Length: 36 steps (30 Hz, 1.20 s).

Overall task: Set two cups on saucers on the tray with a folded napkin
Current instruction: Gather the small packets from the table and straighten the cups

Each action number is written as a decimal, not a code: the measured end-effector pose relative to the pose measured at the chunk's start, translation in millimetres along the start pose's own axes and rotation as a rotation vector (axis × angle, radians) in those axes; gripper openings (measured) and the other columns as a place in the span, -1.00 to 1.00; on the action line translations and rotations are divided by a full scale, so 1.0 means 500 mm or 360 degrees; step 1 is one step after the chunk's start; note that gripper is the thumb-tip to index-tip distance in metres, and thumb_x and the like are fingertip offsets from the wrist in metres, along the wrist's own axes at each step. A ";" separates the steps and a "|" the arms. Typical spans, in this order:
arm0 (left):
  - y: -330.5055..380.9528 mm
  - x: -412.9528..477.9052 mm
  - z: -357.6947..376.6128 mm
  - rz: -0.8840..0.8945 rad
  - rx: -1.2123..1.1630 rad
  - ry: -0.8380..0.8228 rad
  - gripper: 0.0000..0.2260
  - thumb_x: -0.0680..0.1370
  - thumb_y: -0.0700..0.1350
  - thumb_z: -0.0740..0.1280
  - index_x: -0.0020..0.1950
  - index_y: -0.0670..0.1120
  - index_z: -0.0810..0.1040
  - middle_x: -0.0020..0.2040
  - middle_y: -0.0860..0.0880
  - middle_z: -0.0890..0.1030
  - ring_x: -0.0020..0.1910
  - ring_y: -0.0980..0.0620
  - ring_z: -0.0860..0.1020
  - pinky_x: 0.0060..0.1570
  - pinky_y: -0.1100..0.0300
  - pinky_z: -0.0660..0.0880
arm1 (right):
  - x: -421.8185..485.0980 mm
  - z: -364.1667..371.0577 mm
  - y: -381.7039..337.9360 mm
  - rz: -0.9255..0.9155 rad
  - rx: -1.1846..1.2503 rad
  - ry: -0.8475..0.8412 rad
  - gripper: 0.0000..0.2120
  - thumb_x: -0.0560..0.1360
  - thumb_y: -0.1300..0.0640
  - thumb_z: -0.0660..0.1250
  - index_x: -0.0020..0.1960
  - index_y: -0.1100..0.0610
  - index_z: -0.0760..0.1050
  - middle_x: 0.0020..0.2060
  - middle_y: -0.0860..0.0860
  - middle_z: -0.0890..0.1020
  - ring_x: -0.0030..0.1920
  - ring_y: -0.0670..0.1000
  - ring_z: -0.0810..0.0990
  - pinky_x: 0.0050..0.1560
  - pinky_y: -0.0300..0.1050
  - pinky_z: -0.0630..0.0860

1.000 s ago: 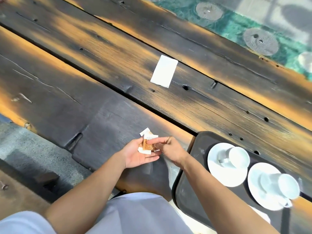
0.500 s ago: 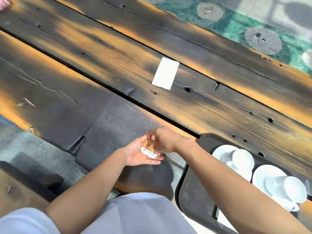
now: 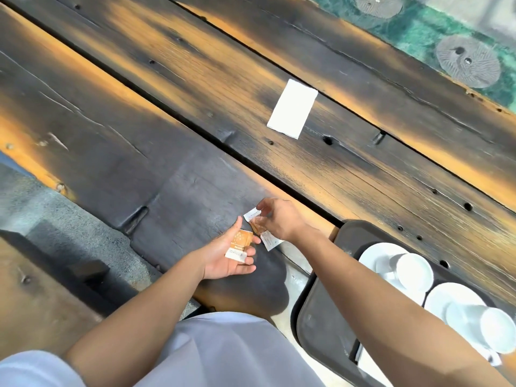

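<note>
A dark tray (image 3: 321,325) sits at the lower right on the wooden table. On it stand two white saucers, the nearer-left saucer (image 3: 374,258) carrying a white cup (image 3: 414,271) and the right saucer (image 3: 446,300) carrying another white cup (image 3: 494,329). A folded white napkin (image 3: 292,108) lies flat on the table, far from the tray. My left hand (image 3: 229,254) is palm up with an orange-and-white packet (image 3: 239,244) lying on it. My right hand (image 3: 275,219) pinches another orange-and-white packet (image 3: 261,226) just above the table, beside my left hand.
The table (image 3: 139,113) is made of dark charred planks with grooves between them. Beyond its far edge lies green ground (image 3: 418,32) with round grey discs. A grey stone ledge (image 3: 42,213) is at the left, below the table edge.
My right hand has lifted one packet off my left palm and drawn it slightly to the right; one packet stays on the left palm. The view has shifted a little.
</note>
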State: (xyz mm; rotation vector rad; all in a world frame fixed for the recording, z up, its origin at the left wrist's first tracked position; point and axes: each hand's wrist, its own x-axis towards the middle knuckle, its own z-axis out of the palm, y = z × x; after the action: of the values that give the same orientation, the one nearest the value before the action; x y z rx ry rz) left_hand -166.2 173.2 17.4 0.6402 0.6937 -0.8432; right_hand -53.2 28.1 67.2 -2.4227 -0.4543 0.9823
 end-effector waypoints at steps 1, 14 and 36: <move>-0.005 -0.001 -0.011 -0.0008 -0.0019 0.0040 -0.43 0.52 0.38 0.23 -0.02 -0.13 0.62 -0.27 -0.09 0.56 -0.33 -0.04 0.55 -0.10 -0.01 0.62 | 0.013 0.006 0.009 0.0013 -0.0045 0.0026 -0.69 0.52 0.08 0.39 0.25 0.11 0.54 0.06 0.04 0.66 0.08 0.04 0.60 0.00 -0.29 0.37; -0.025 -0.024 -0.085 0.0101 -0.0341 0.0308 -0.58 0.62 0.15 0.22 -0.04 -0.19 0.65 -0.17 -0.17 0.64 -0.28 -0.12 0.62 -0.10 -0.03 0.64 | 0.076 0.127 0.029 0.0320 -0.0365 0.0227 -0.58 0.51 0.06 0.38 0.29 0.18 0.39 0.25 0.16 0.50 0.30 0.21 0.40 0.31 0.09 0.42; -0.022 -0.028 -0.012 0.0164 -0.0004 0.0282 -0.47 0.55 0.33 0.23 -0.06 -0.12 0.69 -0.13 -0.15 0.68 -0.24 -0.06 0.62 -0.13 0.03 0.63 | -0.070 -0.017 -0.061 -0.0305 -0.0071 -0.0452 -0.84 0.42 0.26 0.50 -0.02 0.10 0.66 -0.09 0.06 0.73 -0.13 -0.06 0.60 -0.04 -0.20 0.49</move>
State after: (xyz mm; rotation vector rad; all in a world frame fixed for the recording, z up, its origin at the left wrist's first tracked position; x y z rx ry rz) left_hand -183.9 178.0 21.8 0.7482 0.8142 -0.6959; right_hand -75.0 34.5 108.7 -2.2339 -0.7988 1.2449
